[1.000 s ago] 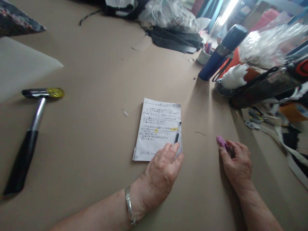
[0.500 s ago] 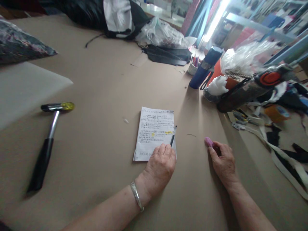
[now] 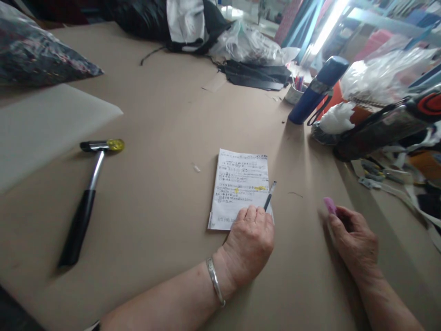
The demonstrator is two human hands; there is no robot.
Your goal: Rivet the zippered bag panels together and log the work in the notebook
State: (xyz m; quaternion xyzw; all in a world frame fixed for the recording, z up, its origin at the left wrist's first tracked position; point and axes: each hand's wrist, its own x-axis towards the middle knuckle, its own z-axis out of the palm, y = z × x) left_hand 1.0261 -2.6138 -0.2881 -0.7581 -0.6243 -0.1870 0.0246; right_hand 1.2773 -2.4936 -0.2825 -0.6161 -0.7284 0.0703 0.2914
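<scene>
A small pad of handwritten paper [image 3: 241, 184] with yellow highlighted marks lies on the brown table. My left hand [image 3: 251, 243], with a silver bangle at the wrist, rests closed over the pad's lower right corner. A dark pen [image 3: 270, 195] sticks out past its fingers along the pad's right edge; whether the fingers grip it is hidden. To the right, my right hand [image 3: 356, 239] pinches a small pink object [image 3: 330, 205] between thumb and fingers, close to the table surface.
A black-handled mallet [image 3: 82, 207] lies at the left beside a white sheet [image 3: 55, 124]. At the right stand a blue bottle [image 3: 319, 89] and a dark flask [image 3: 382, 126]. Bags [image 3: 248, 43] line the back.
The view has shifted, so the pad, mallet and bottles sit farther right in the picture. My right hand, with the pink object, has moved slightly away from the pad.
</scene>
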